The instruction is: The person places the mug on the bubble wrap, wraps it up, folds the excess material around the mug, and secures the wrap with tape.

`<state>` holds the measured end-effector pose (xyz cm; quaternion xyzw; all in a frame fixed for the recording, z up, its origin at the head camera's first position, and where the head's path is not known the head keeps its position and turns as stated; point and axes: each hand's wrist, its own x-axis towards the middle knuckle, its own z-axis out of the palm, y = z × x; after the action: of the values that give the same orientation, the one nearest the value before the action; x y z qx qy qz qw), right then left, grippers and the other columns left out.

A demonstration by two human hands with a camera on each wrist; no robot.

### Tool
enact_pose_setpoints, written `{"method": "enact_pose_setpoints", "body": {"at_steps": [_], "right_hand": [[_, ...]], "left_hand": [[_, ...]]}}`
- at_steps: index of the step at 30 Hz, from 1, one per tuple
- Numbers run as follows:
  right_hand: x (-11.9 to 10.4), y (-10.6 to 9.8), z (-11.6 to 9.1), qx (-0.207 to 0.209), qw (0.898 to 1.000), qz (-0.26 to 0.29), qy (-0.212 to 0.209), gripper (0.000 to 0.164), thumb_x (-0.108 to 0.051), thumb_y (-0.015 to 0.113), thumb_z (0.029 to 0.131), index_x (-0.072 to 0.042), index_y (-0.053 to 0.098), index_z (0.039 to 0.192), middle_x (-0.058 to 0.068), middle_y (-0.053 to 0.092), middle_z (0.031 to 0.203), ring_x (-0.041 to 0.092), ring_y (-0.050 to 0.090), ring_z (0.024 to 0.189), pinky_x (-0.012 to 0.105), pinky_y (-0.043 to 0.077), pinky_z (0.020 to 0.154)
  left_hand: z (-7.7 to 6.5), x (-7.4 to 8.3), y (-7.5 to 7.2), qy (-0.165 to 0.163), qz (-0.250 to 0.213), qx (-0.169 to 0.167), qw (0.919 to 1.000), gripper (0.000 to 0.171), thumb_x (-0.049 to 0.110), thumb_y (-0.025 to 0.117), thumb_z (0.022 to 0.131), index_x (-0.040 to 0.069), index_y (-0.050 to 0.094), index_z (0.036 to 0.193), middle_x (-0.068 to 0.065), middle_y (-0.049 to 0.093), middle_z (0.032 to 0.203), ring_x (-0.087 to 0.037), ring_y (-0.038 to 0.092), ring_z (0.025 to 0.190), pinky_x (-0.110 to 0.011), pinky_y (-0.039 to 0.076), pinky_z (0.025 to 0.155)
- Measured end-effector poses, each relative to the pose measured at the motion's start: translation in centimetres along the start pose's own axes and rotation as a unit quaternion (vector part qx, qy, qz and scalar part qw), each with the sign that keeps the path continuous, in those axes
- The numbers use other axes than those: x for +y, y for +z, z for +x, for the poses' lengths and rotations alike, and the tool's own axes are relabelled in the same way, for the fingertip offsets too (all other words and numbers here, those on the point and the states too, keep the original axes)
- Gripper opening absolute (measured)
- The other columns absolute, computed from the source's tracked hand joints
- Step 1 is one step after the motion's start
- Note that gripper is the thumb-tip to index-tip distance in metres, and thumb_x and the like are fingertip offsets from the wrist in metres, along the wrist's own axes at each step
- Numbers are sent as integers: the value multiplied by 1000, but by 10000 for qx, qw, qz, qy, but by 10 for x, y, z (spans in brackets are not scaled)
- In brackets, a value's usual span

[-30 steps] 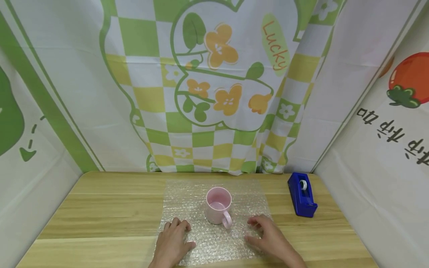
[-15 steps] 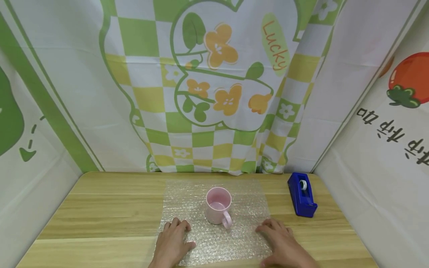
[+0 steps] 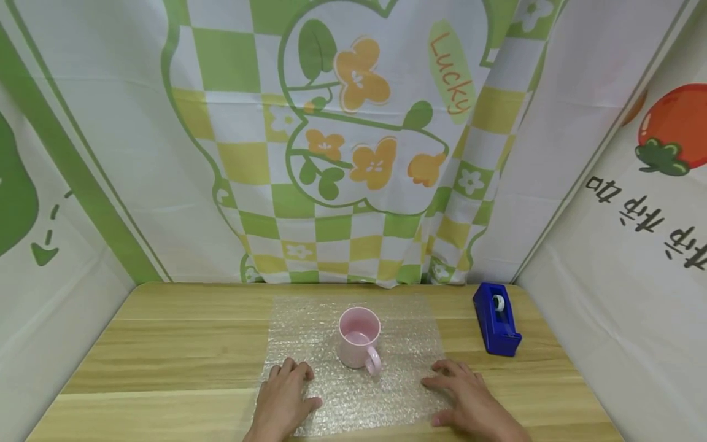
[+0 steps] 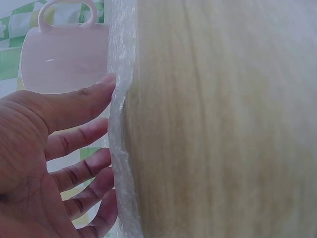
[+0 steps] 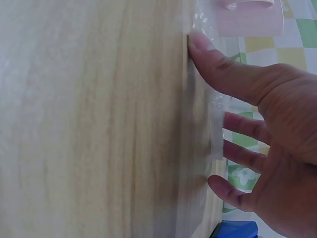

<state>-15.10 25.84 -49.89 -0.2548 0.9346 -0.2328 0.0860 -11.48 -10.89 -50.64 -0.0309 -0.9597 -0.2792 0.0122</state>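
Note:
A pink mug (image 3: 356, 344) stands upright on a clear sheet of bubble wrap (image 3: 364, 402), its handle toward the person. My left hand (image 3: 283, 396) rests with spread, bent fingertips on the left part of the sheet; in the left wrist view, its fingertips (image 4: 105, 158) touch the bubble wrap and nothing sits in its grasp. At the sheet's right edge, my right hand (image 3: 469, 399) has its fingers spread and thumb apart. The right wrist view shows the right thumb (image 5: 223, 67) down near the sheet's edge, the palm holding nothing.
A blue tape dispenser (image 3: 497, 322) with a small white roll stands at the back right of the wooden table (image 3: 166, 350). Behind the table hangs a green and yellow checked curtain (image 3: 331, 239). Pale printed cloth walls (image 3: 624, 307) close in both sides.
My right hand has moved right, from beside the mug out to the sheet's right edge, and its fingers have spread. My left hand, the mug and the sheet have stayed in place.

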Motion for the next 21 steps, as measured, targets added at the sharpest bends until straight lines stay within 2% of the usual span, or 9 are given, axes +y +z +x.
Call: {"method": "enact_pose_setpoints", "body": {"at_steps": [5, 10, 16, 21], "right_hand": [[2, 2, 0, 245, 9990, -302, -206, 49, -41, 82, 80, -24, 73, 125, 8, 58, 136, 37, 50, 127, 65, 41, 95], [2, 2, 1, 347, 9973, -538, -363, 38, -20, 79, 86, -24, 74, 124, 9, 60, 133, 36, 53, 124, 63, 44, 94], [4, 2, 2, 590, 9942, -736, -517, 49, 9, 67, 84, -24, 76, 119, 8, 64, 128, 35, 58, 119, 62, 47, 96], [3, 2, 2, 791, 9928, -733, -525, 50, 14, 58, 82, -20, 78, 113, 8, 66, 125, 32, 61, 117, 56, 50, 97]], "left_hand": [[0, 0, 0, -15, 22, 18, 10000, 43, 30, 90, 71, 12, 68, 103, -1, 56, 99, -25, 51, 89, -43, 49, 70], [0, 0, 0, 7, 6, 28, 10000, 42, 29, 90, 71, 12, 68, 103, -2, 56, 98, -25, 51, 88, -43, 49, 70], [0, 0, 1, -15, -15, 41, 10000, 41, 29, 90, 71, 13, 68, 102, -1, 55, 97, -24, 51, 88, -43, 49, 70], [0, 0, 1, -26, -14, 54, 10000, 41, 28, 90, 71, 12, 68, 102, 0, 55, 96, -23, 50, 87, -41, 48, 70]]}}
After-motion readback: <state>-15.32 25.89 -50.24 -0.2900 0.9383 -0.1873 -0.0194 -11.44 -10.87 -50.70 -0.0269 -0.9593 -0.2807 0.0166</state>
